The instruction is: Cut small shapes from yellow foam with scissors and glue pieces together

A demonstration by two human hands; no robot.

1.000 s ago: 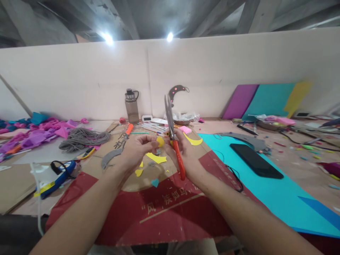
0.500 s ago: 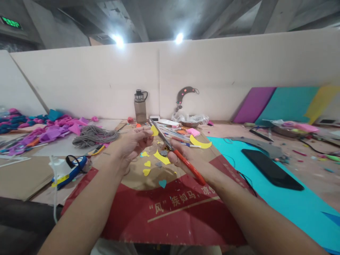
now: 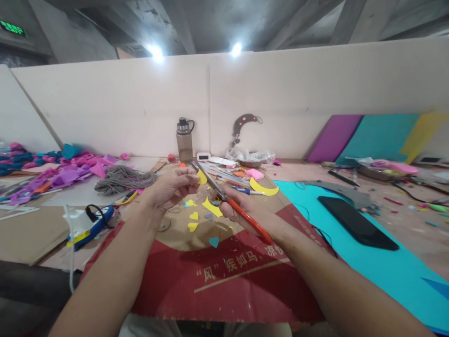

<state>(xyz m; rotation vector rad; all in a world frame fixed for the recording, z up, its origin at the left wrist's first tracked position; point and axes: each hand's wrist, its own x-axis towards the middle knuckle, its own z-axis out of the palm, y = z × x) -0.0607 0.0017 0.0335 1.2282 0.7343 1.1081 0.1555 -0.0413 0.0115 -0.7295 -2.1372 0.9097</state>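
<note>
Between its fingertips my left hand (image 3: 175, 187) pinches a small yellow piece (image 3: 202, 176), thin like paper or felt. My right hand (image 3: 242, 208) grips scissors (image 3: 247, 220) by their red handles, the blades pointing away and up to the left, beside the yellow piece. Below the hands lie yellow hearts (image 3: 192, 227), a yellow offcut (image 3: 212, 207) and a blue heart (image 3: 213, 242) on a red and brown cardboard sheet (image 3: 245, 299). A yellow crescent (image 3: 264, 187) rests beyond my right hand.
A water bottle (image 3: 184, 142) stands by the white partition. Grey cord (image 3: 124, 180) and a blue power strip (image 3: 94, 228) are at the left. On the right, a black phone (image 3: 358, 222) lies on a turquoise sheet (image 3: 379, 276). A dark crescent ornament (image 3: 242, 122) is at the partition.
The scissor blades have parted slightly near the yellow piece. Both hands stay in nearly the same place, and the view has shifted a little.
</note>
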